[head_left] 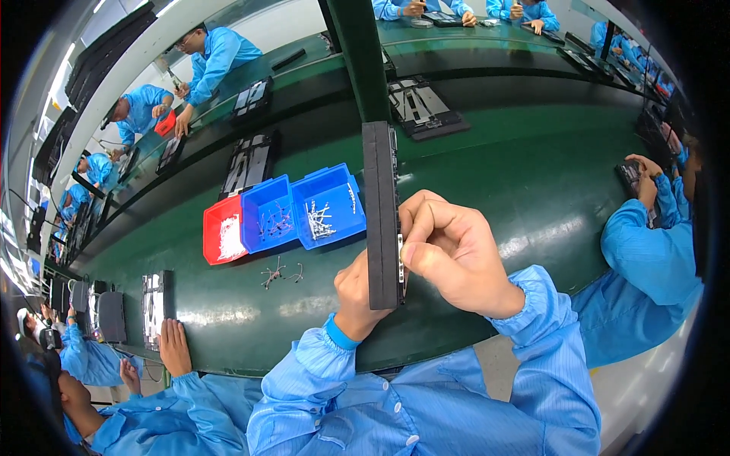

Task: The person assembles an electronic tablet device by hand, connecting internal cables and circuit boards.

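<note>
A thick black slab-like fixture (379,216) stands on edge in front of me, its dark back toward the left and its component side facing right. Behind its lower half, my left hand (351,298) grips it from the left; most of those fingers are hidden. My right hand (460,262) is closed at the component side, thumb and forefinger pinched against the edge beside a thin silvery strip (401,258). Whatever lies between those fingertips is too small to make out. Left of the fixture, several thin dark wired parts (280,272) lie loose on the green table (327,292).
A red bin (211,237) with white pieces adjoins two blue bins (262,190) holding small wired parts. Further fixtures (427,106) lie beyond, near a green post (357,61). Co-workers in blue sit close at left (175,410) and right (646,251).
</note>
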The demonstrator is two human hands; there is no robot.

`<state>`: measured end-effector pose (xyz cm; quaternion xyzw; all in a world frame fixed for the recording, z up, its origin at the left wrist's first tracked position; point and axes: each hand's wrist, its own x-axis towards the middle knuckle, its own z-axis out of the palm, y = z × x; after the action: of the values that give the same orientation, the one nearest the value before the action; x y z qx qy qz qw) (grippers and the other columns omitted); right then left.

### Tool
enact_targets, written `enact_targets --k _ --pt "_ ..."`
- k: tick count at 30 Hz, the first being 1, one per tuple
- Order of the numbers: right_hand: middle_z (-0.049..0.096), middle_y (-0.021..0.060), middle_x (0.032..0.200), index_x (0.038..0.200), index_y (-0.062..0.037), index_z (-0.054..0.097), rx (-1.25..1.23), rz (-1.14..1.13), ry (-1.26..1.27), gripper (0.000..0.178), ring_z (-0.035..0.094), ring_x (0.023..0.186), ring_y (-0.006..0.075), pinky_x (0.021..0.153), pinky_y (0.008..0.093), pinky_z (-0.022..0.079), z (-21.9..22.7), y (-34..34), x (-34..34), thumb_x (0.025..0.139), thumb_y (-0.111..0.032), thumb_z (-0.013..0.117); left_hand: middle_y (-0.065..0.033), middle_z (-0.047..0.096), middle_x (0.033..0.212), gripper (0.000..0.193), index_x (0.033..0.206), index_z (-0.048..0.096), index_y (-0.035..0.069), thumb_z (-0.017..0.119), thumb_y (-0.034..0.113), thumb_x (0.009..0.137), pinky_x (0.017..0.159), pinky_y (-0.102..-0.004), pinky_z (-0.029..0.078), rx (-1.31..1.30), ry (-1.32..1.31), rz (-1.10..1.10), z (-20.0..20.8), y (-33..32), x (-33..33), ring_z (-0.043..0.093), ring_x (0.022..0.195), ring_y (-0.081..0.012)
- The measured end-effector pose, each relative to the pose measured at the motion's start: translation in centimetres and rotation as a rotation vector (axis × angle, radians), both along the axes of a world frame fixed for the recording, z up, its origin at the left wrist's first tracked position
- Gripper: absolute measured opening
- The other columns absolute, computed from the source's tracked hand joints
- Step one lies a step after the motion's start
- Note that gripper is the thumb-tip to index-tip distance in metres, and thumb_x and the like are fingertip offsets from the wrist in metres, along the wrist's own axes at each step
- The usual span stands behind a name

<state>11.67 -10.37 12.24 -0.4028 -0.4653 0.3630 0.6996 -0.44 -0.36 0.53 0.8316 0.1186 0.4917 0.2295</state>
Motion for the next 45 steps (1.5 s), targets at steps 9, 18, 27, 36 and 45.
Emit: enact_targets --k 9,18,27,36,45 --pt "0.053 0.0084 0.098 0.080 0.0025 0.059 0.036 0.031 0.013 0.004 0.053 0.085 0.0109 0.075 0.0256 0.046 -0.5 0.2 0.6 0.083 0.003 0.061 -0.0136 0.071 0.093 0.030 0.100 0.070 0.000 0.080 0.009 0.073 0.058 -0.0333 0.056 0.023 -0.002 0.005 -0.3 0.2 0.1 0.071 0.075 -0.0276" --pt "0.055 0.0089 0.100 0.085 0.0052 0.060 0.018 0.038 0.031 0.002 0.057 0.089 0.0114 0.080 0.0264 0.048 -0.2 -0.1 0.5 0.084 0.005 0.061 -0.0115 0.070 0.090 0.032 0.102 0.069 0.001 0.077 0.004 0.072 0.056 -0.0325 0.055 0.049 -0.043 0.020 0.3 0.0 0.3 0.070 0.070 -0.0258" --pt "0.054 0.0093 0.107 0.087 0.0047 0.060 0.003 0.080 0.103 0.002 0.056 0.092 0.0103 0.085 0.0272 0.048 1.0 -1.2 0.0 0.087 0.003 0.061 -0.0152 0.072 0.100 0.037 0.106 0.069 -0.001 0.074 -0.001 0.069 0.062 -0.0332 0.058 -0.020 -0.007 -0.003 1.2 -0.2 0.2 0.072 0.081 -0.0279" --pt "0.051 0.0094 0.108 0.090 0.0038 0.061 0.052 -0.029 0.025 0.002 0.054 0.095 0.0104 0.086 0.0274 0.047 0.3 -0.4 0.5 0.089 0.003 0.061 -0.0182 0.071 0.109 0.038 0.111 0.067 -0.003 0.071 -0.002 0.074 0.065 -0.0337 0.059 0.039 -0.005 0.056 1.8 -0.6 0.3 0.073 0.087 -0.0301" --pt "0.052 0.0079 0.106 0.087 0.0007 0.060 0.079 -0.096 -0.067 0.009 0.050 0.091 0.0109 0.082 0.0260 0.044 -0.3 0.1 0.1 0.088 -0.007 0.064 -0.0163 0.071 0.105 0.039 0.108 0.068 -0.002 0.074 0.002 0.070 0.065 -0.0338 0.059 -0.015 -0.004 0.007 0.3 -0.2 0.2 0.073 0.086 -0.0294"
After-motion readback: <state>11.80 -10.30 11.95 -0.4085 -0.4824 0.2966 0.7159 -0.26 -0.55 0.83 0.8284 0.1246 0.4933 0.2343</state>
